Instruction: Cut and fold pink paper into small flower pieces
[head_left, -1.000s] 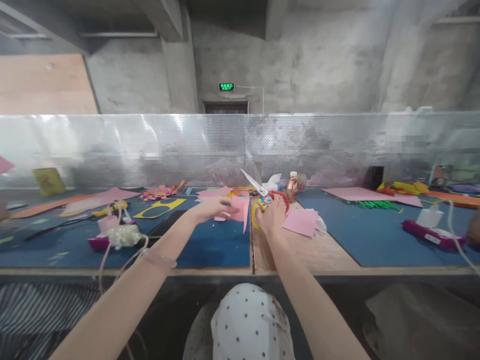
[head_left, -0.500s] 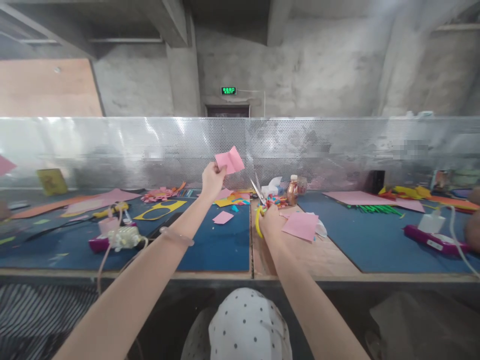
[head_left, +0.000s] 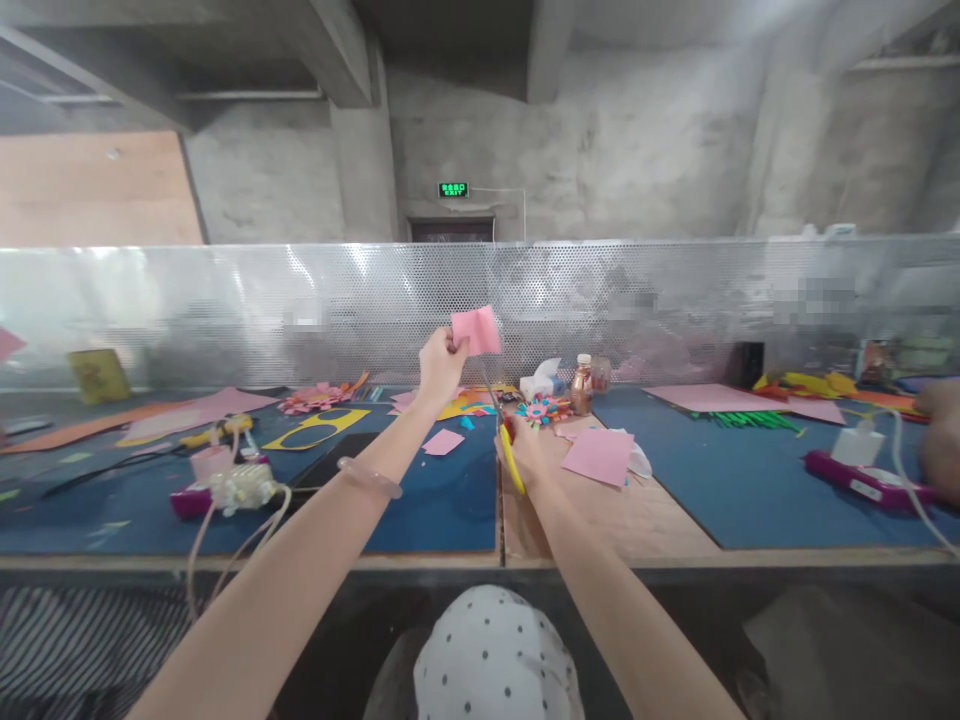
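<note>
Between the fingertips of my left hand [head_left: 441, 368] is a creased piece of pink paper [head_left: 477, 331], held up above the table. My right hand [head_left: 523, 452] is closed round the yellow handles of a pair of scissors [head_left: 511, 458]. The blades point up and reach the lower edge of the paper; whether they cut into it I cannot tell. Below my left hand, a small pink paper piece [head_left: 443, 442] lies on the blue mat [head_left: 442, 505]. A larger pink sheet [head_left: 599, 456] rests right of my right hand.
A bronze-coloured bottle [head_left: 582, 385] and a colourful paper flower [head_left: 541, 409] stand beyond my right hand. Purple power strips [head_left: 862, 482] with cords sit on both sides. A glue gun [head_left: 217, 432] lies left. A perforated metal panel [head_left: 375, 310] closes the back. Another person's hand [head_left: 939, 430] shows far right.
My left hand has moved slightly right and down with the pink paper, which is turned. The scissors have swung left, their blades now near the paper and closer together.
</note>
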